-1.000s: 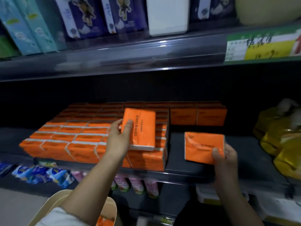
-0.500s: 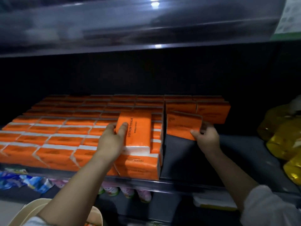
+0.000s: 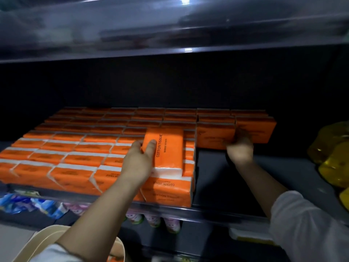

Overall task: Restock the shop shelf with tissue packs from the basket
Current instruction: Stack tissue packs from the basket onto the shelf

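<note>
Orange tissue packs [image 3: 79,148] fill the left and back of the dark shelf [image 3: 226,178] in tight rows. My left hand [image 3: 138,161] grips one orange pack marked COTTON TISSUE [image 3: 167,148], which lies flat on top of the front right stack. My right hand [image 3: 239,149] reaches deep into the shelf and holds another orange pack [image 3: 214,137] by its lower right corner, set upright against the back row. Its fingers are blurred. The beige basket [image 3: 40,241] shows at the bottom left under my left arm, with a bit of orange inside.
The upper shelf's glossy edge [image 3: 170,35] hangs low overhead. Yellow bagged goods [image 3: 332,157] sit at the right end of the shelf. Bare dark shelf lies between the stacks and those bags. Small blue and pink packets [image 3: 151,220] line the shelf below.
My right hand has carried its pack further back and set it against the rear row. My left hand has lowered its pack onto the front stack. The view has moved closer.
</note>
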{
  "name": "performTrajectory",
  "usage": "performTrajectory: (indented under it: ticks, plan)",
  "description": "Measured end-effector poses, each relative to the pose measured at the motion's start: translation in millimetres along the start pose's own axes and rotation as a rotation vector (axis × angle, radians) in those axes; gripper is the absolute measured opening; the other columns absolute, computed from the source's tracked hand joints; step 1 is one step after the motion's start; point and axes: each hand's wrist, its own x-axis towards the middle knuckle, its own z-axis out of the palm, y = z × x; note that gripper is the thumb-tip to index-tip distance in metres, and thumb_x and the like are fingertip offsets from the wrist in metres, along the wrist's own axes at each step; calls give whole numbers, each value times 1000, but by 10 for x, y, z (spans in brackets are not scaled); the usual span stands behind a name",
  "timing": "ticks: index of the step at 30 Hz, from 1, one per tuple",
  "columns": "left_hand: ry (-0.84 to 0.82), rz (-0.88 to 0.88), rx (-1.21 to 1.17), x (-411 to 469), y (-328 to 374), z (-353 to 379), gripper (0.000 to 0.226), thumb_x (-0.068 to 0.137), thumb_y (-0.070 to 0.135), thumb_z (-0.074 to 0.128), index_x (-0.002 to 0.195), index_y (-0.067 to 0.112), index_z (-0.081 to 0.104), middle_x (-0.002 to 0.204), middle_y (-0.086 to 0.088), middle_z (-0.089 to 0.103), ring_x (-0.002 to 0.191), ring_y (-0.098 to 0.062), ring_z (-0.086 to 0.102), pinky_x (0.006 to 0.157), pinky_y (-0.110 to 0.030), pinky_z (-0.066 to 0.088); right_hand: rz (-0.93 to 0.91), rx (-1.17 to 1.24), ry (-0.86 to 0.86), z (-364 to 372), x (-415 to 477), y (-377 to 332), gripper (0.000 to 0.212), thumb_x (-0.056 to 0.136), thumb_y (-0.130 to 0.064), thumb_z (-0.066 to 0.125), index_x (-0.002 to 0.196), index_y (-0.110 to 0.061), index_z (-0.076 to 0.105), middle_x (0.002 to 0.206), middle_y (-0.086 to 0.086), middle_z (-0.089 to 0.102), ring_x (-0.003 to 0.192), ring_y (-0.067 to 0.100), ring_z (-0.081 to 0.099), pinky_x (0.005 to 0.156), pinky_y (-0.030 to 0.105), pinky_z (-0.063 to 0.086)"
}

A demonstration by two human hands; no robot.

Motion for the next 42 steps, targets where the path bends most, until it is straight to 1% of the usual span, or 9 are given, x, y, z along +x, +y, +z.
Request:
performTrajectory:
  ticks: [3,10,16,20,23,26,32,38,42]
  plan:
    - [19,14,-64,-36,32,-7,33,95,41,46,119,18,51,93,3,61,88,-19,58,80,-31,45,73,85,16,-81,-75,7,56,80,-11,68,132,-2,48,131,21,52,122,37,49,106,45,37]
    - [68,236,-163,-208,211,-25,25,89,32,59,112,24,55,98,10,62,88,-3,60,69,-16,46,4,287,-42,-553,-516,-507,38,88,-19,63,124,-9,56,121,10,60,113,25,56,92,24,40]
    - [-49,424,-97,-395,535,-46,30,83,27,67,112,22,59,103,8,64,93,1,60,78,-13,46,-37,632,-437,-933,-945,-1004,45,90,-28,56,132,-25,42,97,-17,61,93,-4,59,95,25,47]
    - [-245,512,10,-518,681,-74,28,77,32,70,103,32,61,98,12,66,85,6,61,75,-12,47,-128,595,-643,-1152,-1050,-1043,43,87,-12,59,126,-24,46,107,-9,64,94,-1,64,84,14,50]
    - [-332,518,165,-543,651,-87,72,61,54,66,127,30,50,122,6,61,110,-4,56,92,-22,44,-145,531,-589,-1204,-1057,-912,39,86,-4,61,122,-17,56,111,-2,66,100,7,62,86,17,50]
    - [-366,516,486,-549,524,-126,100,60,59,66,144,17,33,147,-1,38,136,-13,34,108,-21,25,-24,688,-400,-1231,-986,-664,29,88,2,56,115,-11,56,104,4,65,91,10,62,74,11,50]
    - [-426,467,924,-409,71,-150,95,75,36,76,149,21,20,156,0,19,143,-14,17,115,-21,13,138,579,-120,-1087,-799,-10,30,89,3,55,118,-7,52,107,11,60,95,20,58,78,27,46]
    - [-366,532,981,-335,-91,-134,84,79,26,73,148,23,24,155,3,24,142,-13,22,114,-18,13,155,328,-135,-661,-672,228,39,79,5,68,112,-11,56,110,13,62,104,27,59,95,44,48]
    - [-335,554,957,-340,-100,-124,80,81,26,71,147,24,26,155,3,25,141,-12,24,110,-14,12,117,200,-117,-460,-521,168,41,78,-2,71,117,-6,58,114,15,63,101,26,61,92,36,49]
